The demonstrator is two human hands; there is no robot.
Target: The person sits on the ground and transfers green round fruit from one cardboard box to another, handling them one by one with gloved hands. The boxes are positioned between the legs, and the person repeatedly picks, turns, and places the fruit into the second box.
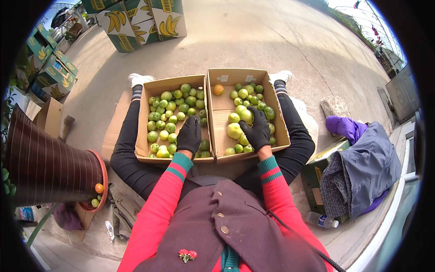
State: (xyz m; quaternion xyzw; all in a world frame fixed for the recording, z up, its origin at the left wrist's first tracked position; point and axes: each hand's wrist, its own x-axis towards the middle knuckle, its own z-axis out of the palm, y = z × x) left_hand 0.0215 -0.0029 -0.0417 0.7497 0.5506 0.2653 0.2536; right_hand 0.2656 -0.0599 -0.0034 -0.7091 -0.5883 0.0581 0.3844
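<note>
Two open cardboard boxes, the left (142, 120) and the right (222, 110), sit side by side between my outstretched legs, holding green tomatoes (166, 95). One orange tomato (219, 89) lies in the right box's far left corner. My left hand (189, 135), in a black glove, is curled low in the left box near the divider; whatever its fingers hold is hidden. My right hand (256, 131), also gloved, has its fingers wrapped on a pale green tomato (246, 115), among larger tomatoes in the right box.
Printed fruit cartons (136, 22) stand beyond the boxes, more (56, 77) at left. A dark ribbed planter (52, 163) is beside me at left. At right are piled jackets (358, 167) on a carton, a stone (331, 109) and a plastic bottle (321, 221).
</note>
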